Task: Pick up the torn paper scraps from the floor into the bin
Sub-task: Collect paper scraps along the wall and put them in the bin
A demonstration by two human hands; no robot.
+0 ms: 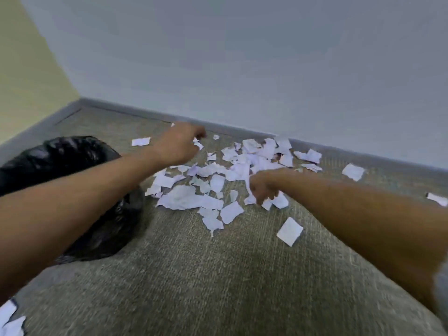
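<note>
Several torn white paper scraps (213, 175) lie spread over the grey-green carpet near the wall. A bin lined with a black bag (60, 156) stands at the left, partly hidden behind my left forearm. My left hand (178, 144) reaches over the far left edge of the pile with its fingers curled down onto a scrap (198, 144). My right hand (264, 186) is down in the pile's near right side, fingers curled among the scraps; motion blur hides what it holds.
The wall and its grey skirting (242, 128) run just behind the pile. Stray scraps lie at the right (353, 171), far right (437, 198), near (290, 231) and at the bottom left corner (9, 318). Bare carpet (218, 275) stretches toward me.
</note>
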